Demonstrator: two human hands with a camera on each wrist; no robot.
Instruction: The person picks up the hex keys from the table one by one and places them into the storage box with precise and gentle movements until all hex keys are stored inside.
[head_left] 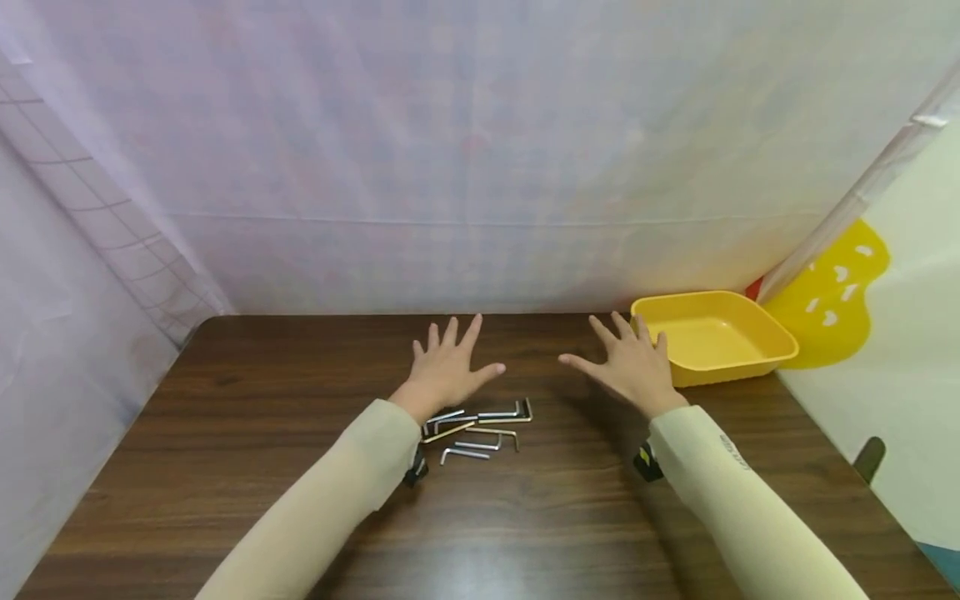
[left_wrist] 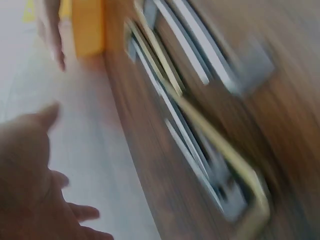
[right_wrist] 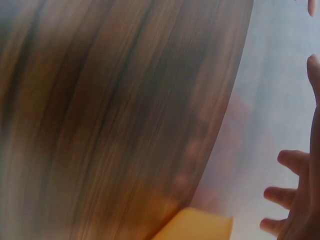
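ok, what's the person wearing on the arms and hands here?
Both hands are bare: left hand, right hand, no gloves or rings visible. Each arm wears a long, close-fitting pale cream sleeve that ends at the wrist. The right sleeve carries a small dark printed marking, too small to read. A small dark device sits under each wrist; the right one shows a yellow patch.

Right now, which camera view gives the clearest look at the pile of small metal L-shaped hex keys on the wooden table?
The head view: the small metal L-shaped hex keys lie sharp and whole, beside the left hand. The left wrist view shows them close but motion-blurred. The right wrist view shows none, only tabletop and a yellow plastic tray corner.
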